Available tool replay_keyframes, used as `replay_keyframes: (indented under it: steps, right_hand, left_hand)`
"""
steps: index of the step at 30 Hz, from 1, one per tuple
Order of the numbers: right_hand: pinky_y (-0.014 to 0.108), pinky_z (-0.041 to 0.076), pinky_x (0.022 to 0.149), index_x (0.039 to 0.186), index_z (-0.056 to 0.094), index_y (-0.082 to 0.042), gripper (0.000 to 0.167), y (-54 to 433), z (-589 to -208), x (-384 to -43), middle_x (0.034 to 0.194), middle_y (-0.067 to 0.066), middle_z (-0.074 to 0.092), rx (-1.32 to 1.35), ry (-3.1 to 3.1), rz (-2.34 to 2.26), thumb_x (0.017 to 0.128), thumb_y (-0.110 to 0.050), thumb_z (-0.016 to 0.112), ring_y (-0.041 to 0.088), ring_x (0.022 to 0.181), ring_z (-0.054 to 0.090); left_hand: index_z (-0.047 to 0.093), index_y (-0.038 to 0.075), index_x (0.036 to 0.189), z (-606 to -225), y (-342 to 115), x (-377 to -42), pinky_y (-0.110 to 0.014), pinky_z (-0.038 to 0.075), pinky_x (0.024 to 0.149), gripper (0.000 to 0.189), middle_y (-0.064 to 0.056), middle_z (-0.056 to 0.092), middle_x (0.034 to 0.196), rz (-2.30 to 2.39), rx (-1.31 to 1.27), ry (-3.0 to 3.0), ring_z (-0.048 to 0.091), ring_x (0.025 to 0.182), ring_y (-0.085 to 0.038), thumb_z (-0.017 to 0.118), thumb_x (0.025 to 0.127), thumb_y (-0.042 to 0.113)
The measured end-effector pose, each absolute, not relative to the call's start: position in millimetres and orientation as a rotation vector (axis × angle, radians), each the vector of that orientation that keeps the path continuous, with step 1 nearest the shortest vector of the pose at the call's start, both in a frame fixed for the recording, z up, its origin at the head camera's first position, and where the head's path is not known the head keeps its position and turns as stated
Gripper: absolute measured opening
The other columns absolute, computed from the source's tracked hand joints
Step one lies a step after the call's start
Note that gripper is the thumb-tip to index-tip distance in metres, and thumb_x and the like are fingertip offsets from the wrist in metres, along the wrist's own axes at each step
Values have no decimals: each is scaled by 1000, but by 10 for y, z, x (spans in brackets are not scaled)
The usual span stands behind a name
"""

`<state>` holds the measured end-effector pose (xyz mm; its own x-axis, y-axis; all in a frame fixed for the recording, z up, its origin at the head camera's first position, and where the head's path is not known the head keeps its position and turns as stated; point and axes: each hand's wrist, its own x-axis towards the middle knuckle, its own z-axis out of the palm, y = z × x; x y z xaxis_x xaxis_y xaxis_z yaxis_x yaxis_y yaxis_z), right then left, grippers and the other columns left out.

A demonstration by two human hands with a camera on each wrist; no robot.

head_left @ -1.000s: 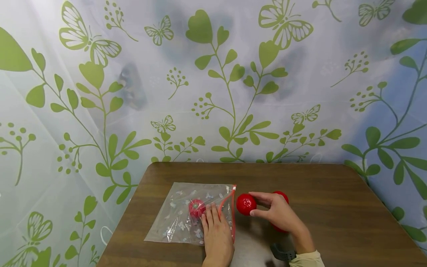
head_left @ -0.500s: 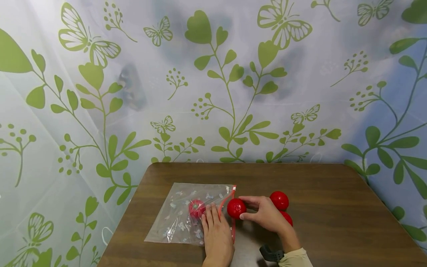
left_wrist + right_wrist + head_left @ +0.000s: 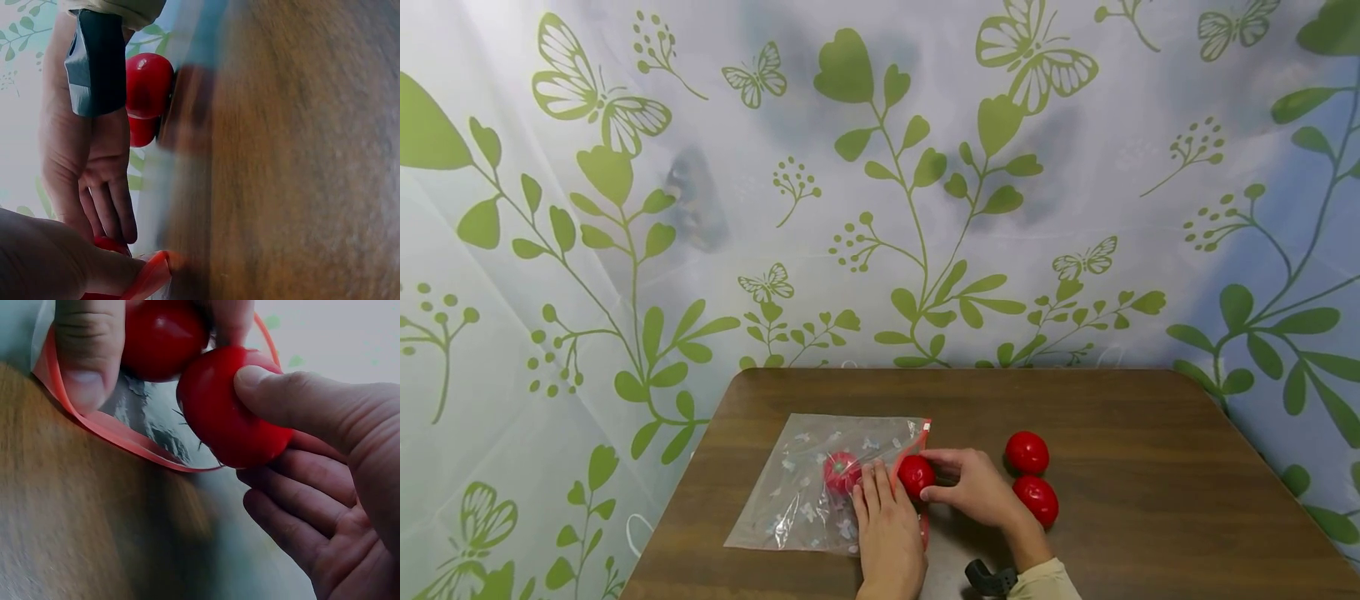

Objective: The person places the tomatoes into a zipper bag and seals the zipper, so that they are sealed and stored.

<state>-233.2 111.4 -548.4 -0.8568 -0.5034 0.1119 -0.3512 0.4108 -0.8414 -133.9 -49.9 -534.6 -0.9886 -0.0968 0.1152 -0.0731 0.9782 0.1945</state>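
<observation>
Four tomatoes are in view: the right hand (image 3: 976, 492) pinches one tomato (image 3: 917, 476) between thumb and fingers at the mouth of a single clear zip bag (image 3: 793, 504), a second tomato (image 3: 842, 472) lies inside that bag, and two more, an upper tomato (image 3: 1027, 452) and a lower tomato (image 3: 1037, 501), sit close together on the wooden table (image 3: 1127, 500) beyond the right wrist. The left hand (image 3: 891, 529) lies over the bag with straight fingers, its straight thumb against the red zip edge (image 3: 128, 441) of the gaping mouth.
</observation>
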Motion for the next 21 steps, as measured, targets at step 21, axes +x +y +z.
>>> replay_keyframes:
  steps: [21]
  right_hand:
    - [58,58,108,144,72,-7,66,902,-5450,-2306,144,18,72,-568,2619,-1332,88,-33,93,37,127,75]
  left_hand:
    - [58,-5,151,-5357,-503,-1336,-65,27,132,101,-27,45,169,-272,98,-2998,35,162,-48,102,63,17]
